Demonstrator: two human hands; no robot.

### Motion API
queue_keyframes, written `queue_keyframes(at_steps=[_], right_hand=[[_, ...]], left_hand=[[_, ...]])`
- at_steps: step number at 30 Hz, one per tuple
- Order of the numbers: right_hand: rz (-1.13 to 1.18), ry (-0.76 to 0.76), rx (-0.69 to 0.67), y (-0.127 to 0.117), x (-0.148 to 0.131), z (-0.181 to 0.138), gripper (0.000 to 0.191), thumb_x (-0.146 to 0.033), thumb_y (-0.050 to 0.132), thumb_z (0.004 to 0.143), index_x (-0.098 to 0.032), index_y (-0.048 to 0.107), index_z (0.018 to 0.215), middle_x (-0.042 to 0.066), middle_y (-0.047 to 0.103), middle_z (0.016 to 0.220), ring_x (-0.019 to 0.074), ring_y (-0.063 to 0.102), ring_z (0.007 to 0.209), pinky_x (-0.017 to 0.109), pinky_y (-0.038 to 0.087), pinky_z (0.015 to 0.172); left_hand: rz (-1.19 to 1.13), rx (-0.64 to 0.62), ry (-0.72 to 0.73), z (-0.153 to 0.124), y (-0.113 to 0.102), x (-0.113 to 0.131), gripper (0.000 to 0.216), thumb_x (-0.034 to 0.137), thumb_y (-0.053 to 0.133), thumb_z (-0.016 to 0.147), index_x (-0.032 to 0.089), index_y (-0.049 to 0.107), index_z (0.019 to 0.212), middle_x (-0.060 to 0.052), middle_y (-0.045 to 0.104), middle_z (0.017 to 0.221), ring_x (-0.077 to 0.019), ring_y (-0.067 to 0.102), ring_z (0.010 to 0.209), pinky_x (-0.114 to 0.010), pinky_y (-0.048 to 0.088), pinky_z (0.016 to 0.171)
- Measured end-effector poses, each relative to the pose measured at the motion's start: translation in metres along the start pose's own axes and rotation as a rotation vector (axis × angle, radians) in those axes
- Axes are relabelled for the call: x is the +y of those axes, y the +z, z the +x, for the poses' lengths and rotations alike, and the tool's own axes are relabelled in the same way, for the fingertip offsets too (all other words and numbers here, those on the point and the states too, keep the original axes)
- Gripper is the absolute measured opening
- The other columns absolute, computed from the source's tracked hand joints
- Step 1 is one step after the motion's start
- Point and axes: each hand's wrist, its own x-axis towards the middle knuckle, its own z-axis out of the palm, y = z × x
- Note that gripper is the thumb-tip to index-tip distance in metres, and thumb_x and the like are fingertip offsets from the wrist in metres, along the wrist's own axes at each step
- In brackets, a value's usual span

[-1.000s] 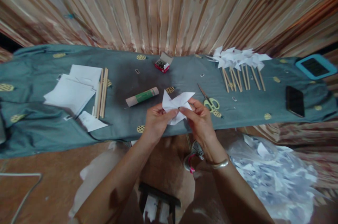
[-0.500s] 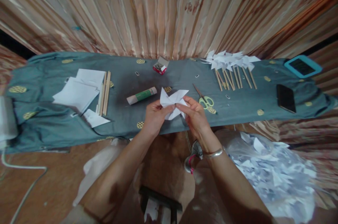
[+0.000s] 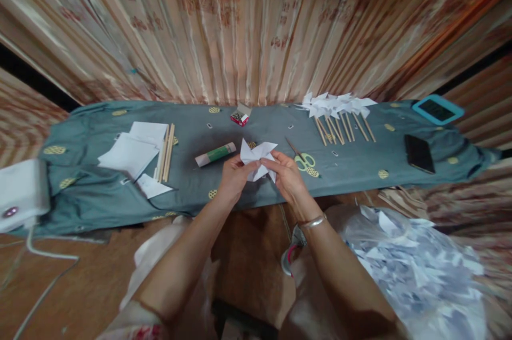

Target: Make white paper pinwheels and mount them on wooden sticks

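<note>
Between my two hands is a white paper pinwheel (image 3: 256,154), its folded blades spread out. My left hand (image 3: 235,173) grips its left side, thumb on the front near the centre. My right hand (image 3: 287,173) pinches it from the right, thumb also pressed at the middle; the fingers behind the paper are partly hidden. Just past my left hand lies a green-and-white tube (image 3: 216,153). Scissors with light green handles (image 3: 304,160) rest beyond my right hand. Further back stands a small open red box (image 3: 240,116) of small metal pieces.
On the left lie white paper sheets (image 3: 130,153), wooden sticks (image 3: 167,153) and a white device (image 3: 24,196) with a cable. Finished pinwheels on sticks (image 3: 338,107) lie back right, near a black phone (image 3: 418,153) and a blue-framed device (image 3: 438,110). A plastic bag of folded paper (image 3: 420,265) stands below right.
The view has shifted, so the table's contents sit a little differently in the picture. Both hands still hold the pinwheel at its centre, which looks slightly turned.
</note>
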Motion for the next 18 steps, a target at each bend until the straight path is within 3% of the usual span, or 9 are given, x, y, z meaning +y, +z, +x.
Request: queue_keyframes(at_steps=[10, 18], right_hand=[[0.082, -0.068, 0.058, -0.002, 0.001, 0.013, 0.038, -0.022, 0.083, 0.046, -0.018, 0.062, 0.078, -0.003, 0.07, 0.07, 0.0141, 0.065, 0.065, 0.029, 0.051, 0.074], [0.101, -0.164, 0.101, 0.004, 0.002, 0.02, 0.03, -0.023, 0.079, 0.048, -0.02, 0.062, 0.072, -0.004, 0.07, 0.07, 0.0146, 0.064, 0.07, 0.03, 0.051, 0.075]], left_hand=[[0.008, 0.07, 0.031, 0.013, 0.001, 0.007, 0.035, 0.034, 0.082, 0.051, 0.013, 0.07, 0.076, -0.003, 0.069, 0.066, -0.0135, 0.06, 0.058, -0.027, 0.046, 0.064], [0.057, 0.199, 0.088, 0.022, -0.01, 0.023, 0.039, 0.05, 0.067, 0.066, 0.014, 0.068, 0.082, -0.009, 0.07, 0.081, -0.0186, 0.066, 0.077, -0.03, 0.048, 0.076]])
